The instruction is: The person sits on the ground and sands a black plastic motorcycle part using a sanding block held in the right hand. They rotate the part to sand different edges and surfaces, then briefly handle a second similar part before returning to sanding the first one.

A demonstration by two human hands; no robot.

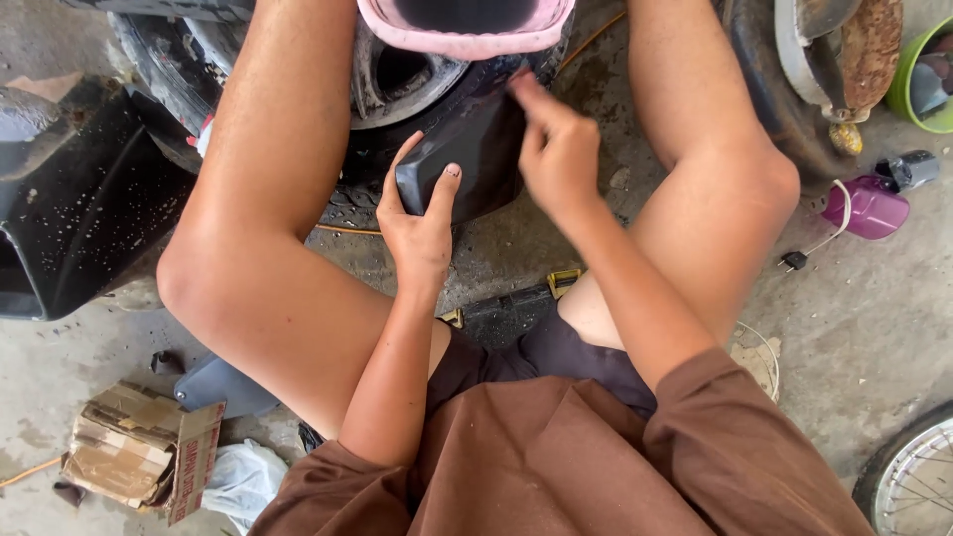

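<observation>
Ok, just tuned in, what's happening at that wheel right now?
A person sits low on the concrete floor with knees apart around a small tyre. The left hand grips the lower end of a black rubber piece lying against the tyre, while the right hand pinches its upper edge.

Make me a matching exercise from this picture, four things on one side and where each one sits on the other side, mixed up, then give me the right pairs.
Things:
1. torn cardboard box
2. purple container
3. spoked wheel
4. green tub

Places:
A. top right corner
B. bottom left, on the concrete floor
C. right side, beside the person's knee
D. bottom right corner

Pairs: 1-B, 2-C, 3-D, 4-A
</observation>
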